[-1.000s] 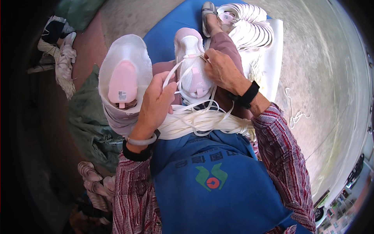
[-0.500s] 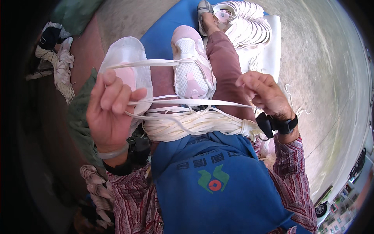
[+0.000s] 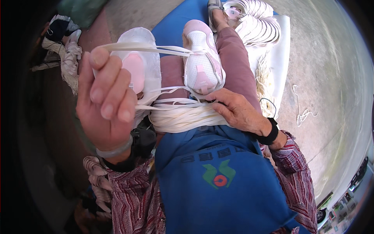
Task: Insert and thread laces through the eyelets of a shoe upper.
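Note:
A pink and white shoe upper (image 3: 199, 70) with a mesh panel rests across my lap. A flat white shoelace (image 3: 167, 49) runs taut from it to my left hand (image 3: 105, 91), which is raised and closed on the lace. My right hand (image 3: 241, 112) is low beside the upper's near end, thumb and fingers pinched at a lace there; the fingertips partly hide it. Under that hand, a thick bundle of cream shoelaces (image 3: 185, 119) lies across my lap. Behind my left hand is a white rounded piece (image 3: 150, 39) with a pink oval patch (image 3: 133, 72).
A stack of white and pink shoe parts (image 3: 259, 25) lies on a white sheet (image 3: 283, 50) at the far right. Loose cord (image 3: 302, 115) is on the floor. More shoe parts (image 3: 72, 54) lie at the left, others (image 3: 97, 179) lower left. A blue apron (image 3: 218, 156) covers my front.
My left hand has risen and come closer, drawing the lace up. My right hand has moved left and down from the right side to the upper's near end.

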`<state>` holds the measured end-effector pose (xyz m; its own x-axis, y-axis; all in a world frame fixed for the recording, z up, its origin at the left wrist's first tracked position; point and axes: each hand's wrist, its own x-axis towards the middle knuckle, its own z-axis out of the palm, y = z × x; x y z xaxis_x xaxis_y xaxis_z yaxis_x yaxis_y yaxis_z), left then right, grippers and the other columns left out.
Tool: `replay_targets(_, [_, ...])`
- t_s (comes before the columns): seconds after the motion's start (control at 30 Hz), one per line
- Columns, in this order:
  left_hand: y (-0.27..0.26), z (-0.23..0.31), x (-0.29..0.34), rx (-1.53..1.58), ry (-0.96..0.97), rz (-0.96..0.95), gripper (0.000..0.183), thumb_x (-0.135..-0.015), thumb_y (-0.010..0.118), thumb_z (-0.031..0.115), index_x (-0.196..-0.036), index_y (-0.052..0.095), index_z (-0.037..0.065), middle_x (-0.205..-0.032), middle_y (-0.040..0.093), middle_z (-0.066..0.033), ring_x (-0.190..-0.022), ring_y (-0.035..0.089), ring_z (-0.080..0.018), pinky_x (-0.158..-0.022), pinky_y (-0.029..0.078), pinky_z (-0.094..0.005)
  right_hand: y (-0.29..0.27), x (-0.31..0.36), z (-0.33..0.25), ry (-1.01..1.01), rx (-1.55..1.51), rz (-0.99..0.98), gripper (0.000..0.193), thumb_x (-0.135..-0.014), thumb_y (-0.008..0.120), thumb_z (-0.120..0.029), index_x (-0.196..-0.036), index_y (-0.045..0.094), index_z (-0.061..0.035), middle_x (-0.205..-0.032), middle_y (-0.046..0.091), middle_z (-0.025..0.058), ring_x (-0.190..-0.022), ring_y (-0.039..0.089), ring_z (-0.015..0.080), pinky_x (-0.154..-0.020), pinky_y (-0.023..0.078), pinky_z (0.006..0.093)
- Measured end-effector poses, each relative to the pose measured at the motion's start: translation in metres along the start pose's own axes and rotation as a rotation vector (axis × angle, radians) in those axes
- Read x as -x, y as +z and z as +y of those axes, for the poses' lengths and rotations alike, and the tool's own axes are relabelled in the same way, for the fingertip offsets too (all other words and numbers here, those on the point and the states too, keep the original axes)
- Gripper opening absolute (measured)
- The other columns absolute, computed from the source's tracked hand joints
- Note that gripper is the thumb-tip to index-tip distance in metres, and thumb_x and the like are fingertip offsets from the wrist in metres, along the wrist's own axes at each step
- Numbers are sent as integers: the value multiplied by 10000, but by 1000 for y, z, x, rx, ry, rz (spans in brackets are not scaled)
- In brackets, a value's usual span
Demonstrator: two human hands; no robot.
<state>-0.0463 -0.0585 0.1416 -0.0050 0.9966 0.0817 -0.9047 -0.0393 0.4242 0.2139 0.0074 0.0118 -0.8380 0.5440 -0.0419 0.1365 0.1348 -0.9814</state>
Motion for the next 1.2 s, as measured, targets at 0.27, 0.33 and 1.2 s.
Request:
replay_targets(0.27, [4, -7, 31, -299, -59, 16, 543, -1069, 194, 379, -813, 514, 23, -463, 419, -16, -332, 471, -165, -369, 549, -358, -27, -6, -19, 150, -31, 167, 173, -944, 581, -78, -1066, 650, 24, -850, 658, 105, -734, 636, 168, -672, 514, 269])
replay_targets(0.33, [3, -5, 34, -338, -64, 9, 584, -1067, 208, 396, -785, 546, 13, -459, 434, -19, -339, 476, -158, -363, 545, -355, -22, -13, -31, 160, -253, 302, 175, -965, 581, -109, -1064, 654, 16, -775, 629, 30, -628, 577, 57, -564, 489, 202])
replay_targets(1.2, [-56, -69, 31, -1001, -726, -262, 434, -1049, 304, 267, -1114, 588, -54, -1088, 651, -151, -1004, 629, -227, -962, 457, -356, 0, -25, -38, 392, -764, -108, 279, -1043, 441, -239, -1050, 628, -31, -607, 514, -22, -430, 436, 29, -393, 353, 171])
